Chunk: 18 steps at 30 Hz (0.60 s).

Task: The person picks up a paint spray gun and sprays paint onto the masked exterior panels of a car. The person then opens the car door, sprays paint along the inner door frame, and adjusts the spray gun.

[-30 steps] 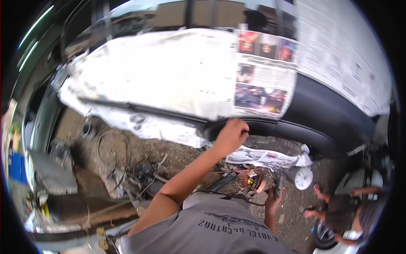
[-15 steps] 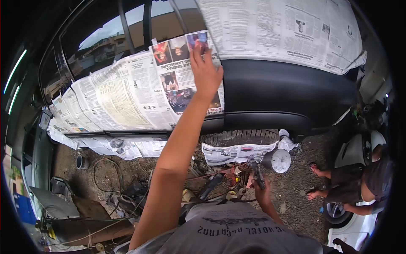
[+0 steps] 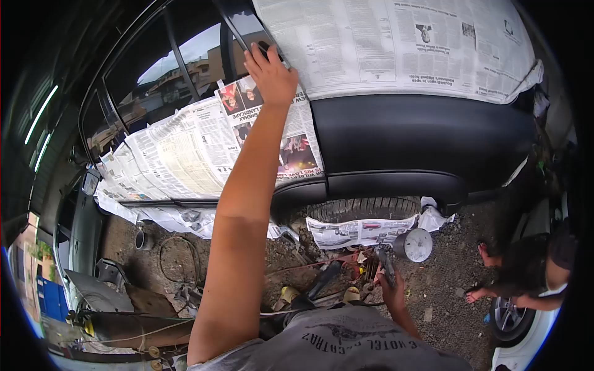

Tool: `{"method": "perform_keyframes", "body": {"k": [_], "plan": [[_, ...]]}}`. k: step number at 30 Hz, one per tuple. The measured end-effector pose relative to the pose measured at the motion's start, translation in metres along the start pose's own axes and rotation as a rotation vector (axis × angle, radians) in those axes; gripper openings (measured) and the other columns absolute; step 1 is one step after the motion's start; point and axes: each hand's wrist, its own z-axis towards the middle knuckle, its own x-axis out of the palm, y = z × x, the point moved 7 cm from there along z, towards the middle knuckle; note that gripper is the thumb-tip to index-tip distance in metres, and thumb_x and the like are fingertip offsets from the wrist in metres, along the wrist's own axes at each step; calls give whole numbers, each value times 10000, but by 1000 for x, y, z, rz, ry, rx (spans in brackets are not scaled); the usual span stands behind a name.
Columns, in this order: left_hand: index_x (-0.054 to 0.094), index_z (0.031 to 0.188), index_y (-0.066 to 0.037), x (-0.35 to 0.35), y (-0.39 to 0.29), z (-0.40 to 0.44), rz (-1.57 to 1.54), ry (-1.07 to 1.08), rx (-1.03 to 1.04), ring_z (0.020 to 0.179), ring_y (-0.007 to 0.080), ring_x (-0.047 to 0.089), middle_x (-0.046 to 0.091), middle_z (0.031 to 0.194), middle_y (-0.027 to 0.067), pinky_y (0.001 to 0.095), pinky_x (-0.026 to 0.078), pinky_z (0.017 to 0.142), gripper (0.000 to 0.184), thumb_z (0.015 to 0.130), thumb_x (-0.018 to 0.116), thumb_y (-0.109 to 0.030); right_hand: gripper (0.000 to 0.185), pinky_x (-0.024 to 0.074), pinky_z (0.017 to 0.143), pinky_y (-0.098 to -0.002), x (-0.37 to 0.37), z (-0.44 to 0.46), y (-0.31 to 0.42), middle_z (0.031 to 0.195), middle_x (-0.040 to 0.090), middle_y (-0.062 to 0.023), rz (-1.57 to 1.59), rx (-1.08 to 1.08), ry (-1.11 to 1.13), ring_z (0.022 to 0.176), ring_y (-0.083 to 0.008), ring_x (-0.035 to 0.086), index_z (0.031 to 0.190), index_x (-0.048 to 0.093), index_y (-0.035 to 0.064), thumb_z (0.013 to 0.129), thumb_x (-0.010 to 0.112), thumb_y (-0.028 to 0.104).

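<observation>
My left hand reaches up to the side of a dark car, fingers spread. Its fingertips are over the lower part of the dark window, and the palm covers the top corner of a newspaper sheet on the door. Below the wheel arch, my right hand is wrapped round the handle of a spray gun. A round metal cup with a pale top sits at the gun's front. The trigger finger cannot be made out clearly.
More newspaper covers the upper panel, and another strip hangs over the tyre. The black fender is bare. Hoses and scrap lie on the gravel. A person stands at right beside a white car.
My left hand has moved up and left, from the newspaper's upper part to its top edge and the window. The right hand still holds the spray gun. The whole view has shifted slightly.
</observation>
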Motion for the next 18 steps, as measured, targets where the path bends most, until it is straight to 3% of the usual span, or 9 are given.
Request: {"method": "perform_keyframes", "body": {"k": [3, 6, 9, 11, 12, 15, 16, 18], "plan": [[407, 1397, -48, 6, 2, 1, 26, 71, -12, 1425, 546, 168, 253, 1518, 319, 659, 163, 1151, 797, 712, 776, -219, 539, 530, 664, -288, -2, -2, -5, 976, 662, -107, 15, -37, 16, 789, -117, 622, 1386, 507, -22, 908, 732, 88], [394, 1415, -76, 10, 3, 0, 29, 127, -15, 1451, 534, 135, 223, 1544, 309, 661, 114, 1169, 822, 706, 776, -234, 512, 544, 720, -334, -3, -10, 0, 1015, 682, -150, 9, -31, 33, 825, -197, 674, 1341, 535, -33, 889, 747, 78], [387, 1426, -93, 27, 4, 2, 85, 125, 8, 1462, 527, 124, 210, 1560, 294, 664, 92, 1173, 828, 706, 769, -236, 458, 547, 802, -381, -9, -13, 20, 1081, 694, -212, -355, -311, 14, 921, -319, 709, 1285, 575, -29, 870, 750, 50], [385, 1427, -94, 32, -3, 4, 185, 129, 52, 1460, 529, 129, 214, 1562, 286, 676, 89, 1167, 829, 704, 765, -236, 429, 536, 852, -397, -16, -15, 17, 1120, 686, -239, -378, -277, 37, 1000, -366, 694, 1250, 596, -24, 857, 755, 41], [416, 1432, -85, 23, -9, 3, 36, 126, 21, 1467, 527, 127, 221, 1564, 301, 652, 38, 1186, 663, 792, 584, -124, 415, 530, 877, -405, -19, -14, 14, 1139, 682, -253, -386, -257, 47, 1039, -390, 687, 1233, 607, -22, 850, 757, 37], [403, 1452, -89, 9, -17, -1, 64, 100, 41, 1480, 492, 136, 238, 1559, 293, 611, 77, 1197, 706, 774, 600, -78, 402, 522, 895, -397, -32, -17, 5, 1133, 686, -251, -410, -230, 17, 1074, -373, 677, 1218, 622, -12, 847, 766, 47], [430, 1435, -60, 4, -21, 2, 79, 64, 78, 1435, 501, 213, 275, 1531, 290, 620, 123, 1197, 765, 707, 665, -64, 389, 508, 917, -394, -35, -17, 6, 1150, 685, -237, -393, -252, -19, 1092, -366, 665, 1206, 631, -18, 849, 768, 49], [426, 1424, -27, -7, -31, -5, 113, 114, 103, 1429, 504, 221, 274, 1530, 293, 621, 141, 1191, 744, 713, 646, -47, 467, 482, 983, -387, -43, -17, -16, 1263, 642, -228, -416, -197, 14, 1188, -334, 623, 1291, 578, -30, 859, 748, 19]]}}
